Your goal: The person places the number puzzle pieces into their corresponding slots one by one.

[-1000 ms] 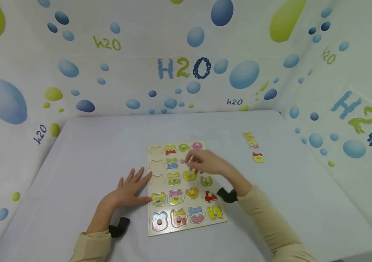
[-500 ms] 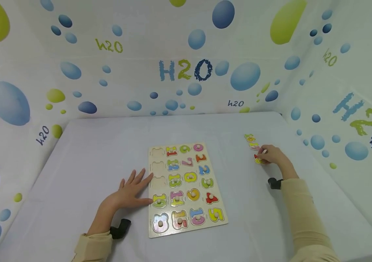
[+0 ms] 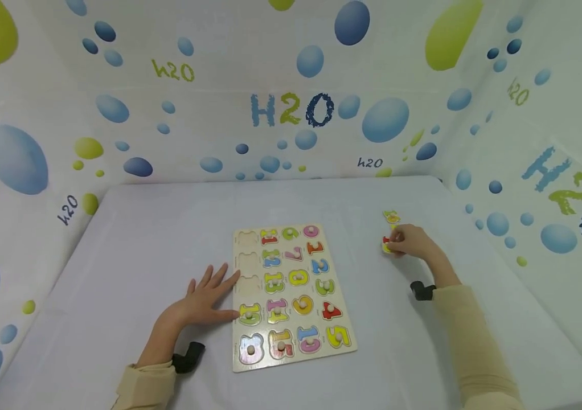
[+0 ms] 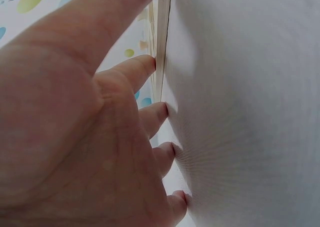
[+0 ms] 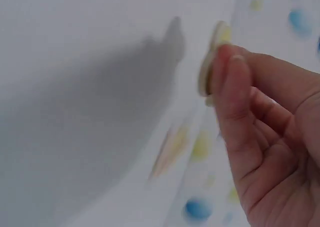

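A wooden number puzzle board (image 3: pixel 262 296) lies on the table, with knobbed number pieces in most places and three bare recesses (image 3: pixel 248 262) down its left column. My left hand (image 3: pixel 199 304) rests flat with fingers spread; its thumb and index finger touch the board's left edge, as the left wrist view shows too. Off to the right, my right hand (image 3: pixel 414 244) pinches a red-and-yellow number piece (image 3: pixel 385 245) between thumb and fingers. The right wrist view shows this piece (image 5: pixel 204 77) edge-on, raised off the cloth.
Just beyond the right hand lies a yellow-green number piece (image 3: pixel 391 216), and another piece is mostly hidden behind the fingers. White cloth (image 3: pixel 168 228) covers the table. A patterned curtain (image 3: pixel 209 68) surrounds its back and sides.
My right hand went from above the board to the loose pieces at the right, took hold of the red-and-yellow piece and shifted slightly left with it. The left hand has stayed still.
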`<control>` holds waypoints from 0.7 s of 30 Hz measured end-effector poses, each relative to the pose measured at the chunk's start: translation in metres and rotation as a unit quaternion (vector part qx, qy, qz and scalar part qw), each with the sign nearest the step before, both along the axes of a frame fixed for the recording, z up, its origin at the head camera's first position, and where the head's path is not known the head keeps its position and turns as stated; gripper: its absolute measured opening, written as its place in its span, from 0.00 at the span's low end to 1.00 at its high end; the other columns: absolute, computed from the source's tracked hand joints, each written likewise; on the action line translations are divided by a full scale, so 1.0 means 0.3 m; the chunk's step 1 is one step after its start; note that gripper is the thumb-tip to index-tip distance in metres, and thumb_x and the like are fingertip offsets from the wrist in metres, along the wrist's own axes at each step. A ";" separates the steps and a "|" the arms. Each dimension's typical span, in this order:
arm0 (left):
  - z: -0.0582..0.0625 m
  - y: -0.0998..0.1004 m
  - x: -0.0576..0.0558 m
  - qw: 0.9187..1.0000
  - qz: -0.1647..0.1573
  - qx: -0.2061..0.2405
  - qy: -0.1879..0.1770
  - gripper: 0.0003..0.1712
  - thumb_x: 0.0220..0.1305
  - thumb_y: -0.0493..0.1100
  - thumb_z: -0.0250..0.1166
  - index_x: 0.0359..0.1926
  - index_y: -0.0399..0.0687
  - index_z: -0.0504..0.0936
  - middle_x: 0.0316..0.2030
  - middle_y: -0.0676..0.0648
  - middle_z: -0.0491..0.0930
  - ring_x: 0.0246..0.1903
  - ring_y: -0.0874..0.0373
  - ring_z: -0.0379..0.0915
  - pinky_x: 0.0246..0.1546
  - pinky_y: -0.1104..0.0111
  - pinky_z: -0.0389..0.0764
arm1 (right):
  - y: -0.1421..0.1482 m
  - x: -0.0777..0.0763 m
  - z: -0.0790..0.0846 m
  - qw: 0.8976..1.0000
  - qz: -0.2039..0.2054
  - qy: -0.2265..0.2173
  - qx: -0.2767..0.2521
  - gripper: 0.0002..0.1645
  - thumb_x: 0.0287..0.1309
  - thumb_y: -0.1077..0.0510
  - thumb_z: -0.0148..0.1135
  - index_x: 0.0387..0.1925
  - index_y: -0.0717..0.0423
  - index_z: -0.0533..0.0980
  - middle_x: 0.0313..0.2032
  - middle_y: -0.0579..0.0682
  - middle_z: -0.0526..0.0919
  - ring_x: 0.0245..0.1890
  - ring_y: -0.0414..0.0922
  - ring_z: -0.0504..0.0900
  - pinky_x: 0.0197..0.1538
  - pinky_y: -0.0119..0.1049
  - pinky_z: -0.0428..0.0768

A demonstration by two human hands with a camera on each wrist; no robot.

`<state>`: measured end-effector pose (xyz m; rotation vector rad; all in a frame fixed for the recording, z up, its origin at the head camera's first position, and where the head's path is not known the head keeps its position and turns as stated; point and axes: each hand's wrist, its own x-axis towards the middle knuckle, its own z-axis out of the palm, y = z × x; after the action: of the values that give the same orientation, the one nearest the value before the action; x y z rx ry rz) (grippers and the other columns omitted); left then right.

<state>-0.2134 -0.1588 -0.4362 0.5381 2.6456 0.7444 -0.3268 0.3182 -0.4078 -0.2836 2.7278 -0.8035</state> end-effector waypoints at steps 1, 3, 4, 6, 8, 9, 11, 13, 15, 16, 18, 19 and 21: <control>-0.001 -0.002 0.001 1.000 0.000 0.000 0.000 0.50 0.54 0.60 0.66 0.71 0.43 0.56 0.70 0.33 0.42 0.67 0.33 0.26 0.57 0.35 0.32 | -0.060 0.002 0.007 1.000 0.013 0.007 -0.015 0.08 0.58 0.62 0.62 0.31 0.63 0.72 0.22 0.49 0.78 0.22 0.43 0.78 0.29 0.36 0.75; 0.001 -0.004 0.003 1.000 0.001 0.000 0.001 0.50 0.54 0.60 0.66 0.71 0.43 0.56 0.70 0.33 0.42 0.67 0.33 0.26 0.57 0.35 0.32 | -0.203 0.009 0.025 0.998 0.050 0.018 -0.042 0.07 0.58 0.61 0.62 0.31 0.61 0.73 0.22 0.49 0.78 0.22 0.43 0.79 0.29 0.37 0.77; 0.001 -0.004 0.003 1.000 0.001 0.000 0.002 0.50 0.54 0.60 0.66 0.71 0.43 0.56 0.70 0.33 0.42 0.67 0.33 0.26 0.57 0.35 0.32 | -0.283 0.016 0.034 0.996 0.073 0.022 -0.051 0.07 0.58 0.61 0.63 0.31 0.60 0.72 0.21 0.49 0.77 0.21 0.43 0.78 0.28 0.37 0.77; 0.000 -0.003 0.004 1.000 0.002 0.000 0.002 0.50 0.54 0.60 0.66 0.71 0.44 0.56 0.70 0.33 0.42 0.67 0.33 0.26 0.57 0.35 0.32 | -0.433 0.034 0.041 0.990 0.123 0.021 -0.072 0.07 0.58 0.61 0.63 0.31 0.59 0.73 0.22 0.48 0.77 0.20 0.42 0.78 0.27 0.37 0.78; -0.002 -0.001 0.003 1.000 0.002 0.000 0.002 0.50 0.54 0.61 0.66 0.71 0.44 0.56 0.70 0.34 0.42 0.67 0.34 0.26 0.57 0.36 0.32 | -0.565 0.060 0.040 0.982 0.171 0.010 -0.085 0.06 0.58 0.61 0.63 0.31 0.58 0.73 0.22 0.47 0.78 0.20 0.42 0.79 0.26 0.36 0.78; -0.003 0.000 0.002 1.000 0.001 0.001 0.001 0.50 0.54 0.61 0.66 0.71 0.44 0.56 0.70 0.34 0.42 0.67 0.34 0.26 0.57 0.36 0.31 | -0.624 0.073 0.036 0.977 0.194 0.007 -0.089 0.05 0.58 0.62 0.63 0.30 0.58 0.73 0.21 0.47 0.78 0.19 0.41 0.79 0.25 0.34 0.78; -0.002 0.002 0.001 1.000 0.000 0.001 0.000 0.50 0.54 0.60 0.66 0.71 0.44 0.56 0.70 0.34 0.42 0.67 0.34 0.26 0.57 0.36 0.31 | -0.725 0.096 0.021 0.970 0.229 -0.003 -0.087 0.05 0.57 0.62 0.63 0.29 0.56 0.74 0.20 0.45 0.78 0.18 0.40 0.79 0.25 0.32 0.77; 0.000 0.003 0.000 1.000 -0.003 -0.001 0.002 0.50 0.54 0.60 0.66 0.71 0.44 0.56 0.70 0.33 0.42 0.67 0.33 0.26 0.57 0.36 0.32 | -0.803 0.111 0.001 0.966 0.249 -0.015 -0.075 0.05 0.57 0.61 0.63 0.28 0.55 0.74 0.19 0.44 0.78 0.18 0.39 0.79 0.24 0.30 0.76; 0.005 0.004 0.001 1.000 -0.004 -0.001 0.003 0.49 0.54 0.59 0.66 0.70 0.43 0.57 0.70 0.33 0.43 0.67 0.32 0.27 0.57 0.35 0.32 | -0.864 0.121 -0.021 0.964 0.257 -0.021 -0.059 0.07 0.57 0.61 0.64 0.27 0.53 0.74 0.19 0.43 0.78 0.17 0.37 0.78 0.23 0.28 0.75; 0.008 0.005 0.002 1.000 -0.005 -0.001 0.005 0.49 0.54 0.59 0.66 0.70 0.43 0.57 0.70 0.33 0.43 0.67 0.32 0.27 0.57 0.35 0.33 | -0.889 0.124 -0.030 0.965 0.255 -0.025 -0.052 0.07 0.56 0.60 0.65 0.26 0.53 0.74 0.19 0.42 0.77 0.16 0.37 0.78 0.23 0.27 0.75; 0.015 0.005 0.005 1.000 -0.007 0.001 0.005 0.49 0.54 0.58 0.67 0.70 0.42 0.57 0.69 0.32 0.44 0.66 0.31 0.28 0.56 0.34 0.33 | -0.927 0.129 -0.042 0.967 0.247 -0.039 -0.044 0.08 0.56 0.61 0.65 0.26 0.53 0.73 0.19 0.43 0.77 0.16 0.36 0.78 0.22 0.27 0.75; 0.018 0.006 0.007 1.000 -0.007 0.004 0.005 0.49 0.54 0.58 0.67 0.70 0.41 0.58 0.69 0.32 0.44 0.66 0.31 0.28 0.56 0.34 0.33 | -0.941 0.130 -0.045 0.969 0.242 -0.041 -0.039 0.08 0.55 0.61 0.65 0.26 0.54 0.73 0.20 0.44 0.77 0.16 0.37 0.78 0.21 0.27 0.75; 0.023 0.006 0.010 1.000 -0.008 0.004 0.001 0.49 0.54 0.58 0.67 0.70 0.41 0.58 0.69 0.32 0.44 0.66 0.31 0.28 0.56 0.34 0.33 | -0.961 0.134 -0.050 0.971 0.232 -0.049 -0.029 0.09 0.55 0.62 0.66 0.25 0.54 0.73 0.19 0.45 0.78 0.15 0.37 0.78 0.21 0.26 0.75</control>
<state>-0.2104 -0.1569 -0.4293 0.5609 2.6396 0.7493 -0.2865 0.0298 -0.4229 -0.8317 2.4011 -0.7363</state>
